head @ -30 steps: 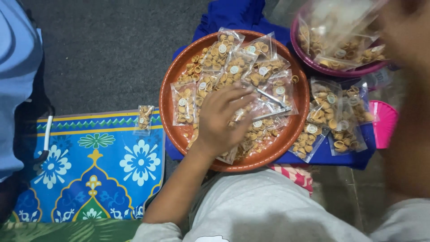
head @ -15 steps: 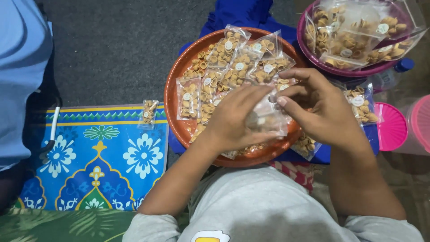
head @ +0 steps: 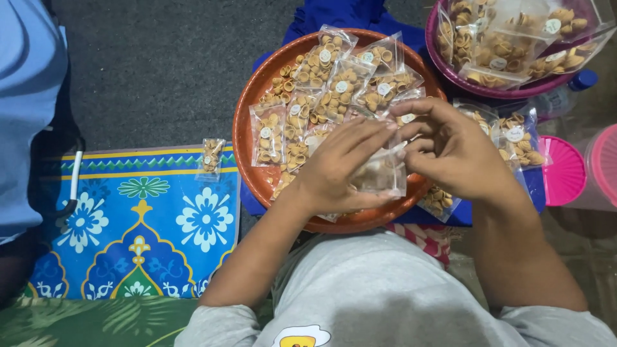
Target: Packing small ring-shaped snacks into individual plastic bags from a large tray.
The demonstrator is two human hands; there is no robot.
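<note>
A round orange tray [head: 247, 115] holds several small clear bags [head: 324, 83] of tan ring-shaped snacks, each with a white round sticker. Above its near side both hands meet on one clear snack bag [head: 382, 173]. My left hand [head: 337, 167] cups the bag from the left. My right hand [head: 450, 148] pinches its top edge with the fingertips. The bag's contents are partly hidden behind my fingers.
A purple bowl [head: 450, 71] with more filled bags stands at the back right. Loose bags [head: 514, 138] lie right of the tray. One bag [head: 211, 155] lies on a blue patterned mat [head: 148, 225]. Pink lids [head: 565, 170] sit far right. A person's blue sleeve [head: 26, 115] is left.
My right hand came down from the purple bowl to the tray and joined my left hand on one bag. The view shifted slightly.
</note>
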